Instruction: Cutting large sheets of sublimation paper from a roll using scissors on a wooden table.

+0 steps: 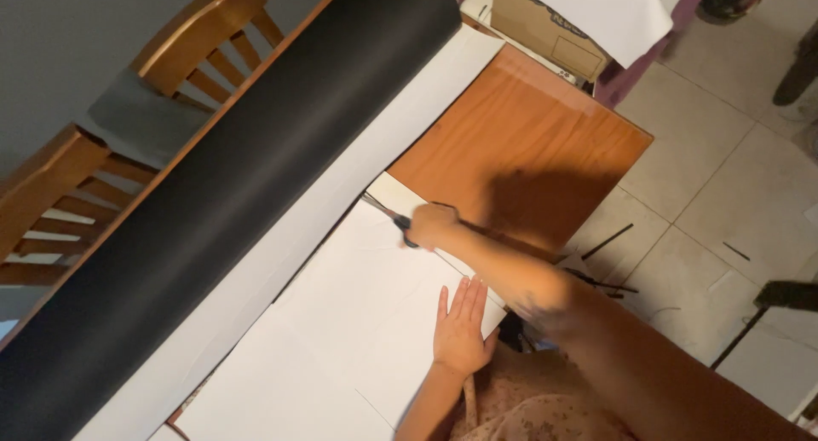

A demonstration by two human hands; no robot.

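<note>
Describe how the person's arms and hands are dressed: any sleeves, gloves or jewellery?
Both forearms are bare, with no sleeves reaching them. The left hand and right hand wear no gloves; no rings, watch or bracelets can be made out. A pale garment with a small floral pattern covers the torso below.

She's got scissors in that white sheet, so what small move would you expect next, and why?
Probably another short snip forward. The right hand holds the scissors with the blades at the far edge of the white sheet, pointing toward the black roll, while the left hand lies flat on the sheet, pinning it to the wooden table.
</note>
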